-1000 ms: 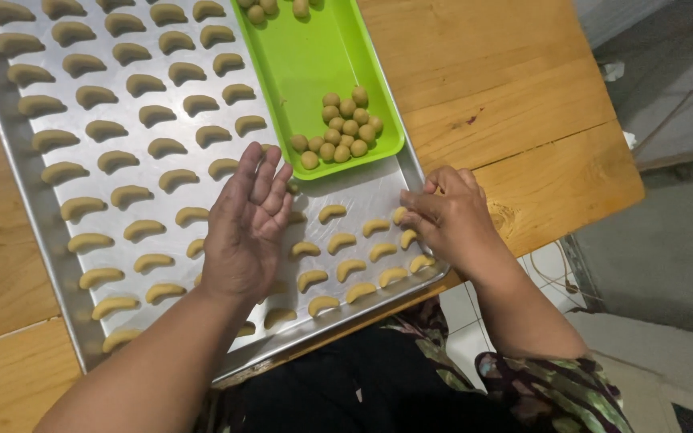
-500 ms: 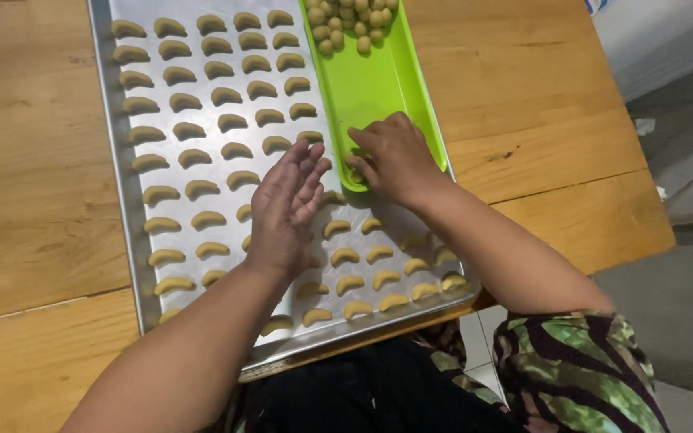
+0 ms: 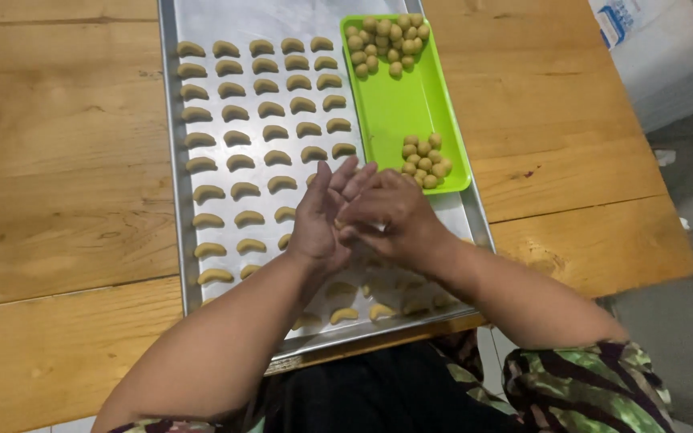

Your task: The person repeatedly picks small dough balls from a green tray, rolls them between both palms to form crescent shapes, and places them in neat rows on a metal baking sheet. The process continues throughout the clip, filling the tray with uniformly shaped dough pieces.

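Over the long metal baking tray (image 3: 172, 200) with rows of crescent-shaped dough pieces (image 3: 238, 164), the left hand (image 3: 324, 218) is open with fingers stretched, the right hand (image 3: 391, 218) presses against its palm, whatever lies between them hidden, near the green tray (image 3: 399, 104) of dough balls (image 3: 425, 160).

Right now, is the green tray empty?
No, the green tray holds two clusters of dough balls, one at each end.

From my seat I see two bare forearms, the left hand (image 3: 322, 220) and right hand (image 3: 387, 216) without rings or gloves; short sleeves of green, black and cream patterned cloth (image 3: 595, 385) at lower right; dark trousers (image 3: 387, 397) at bottom centre.
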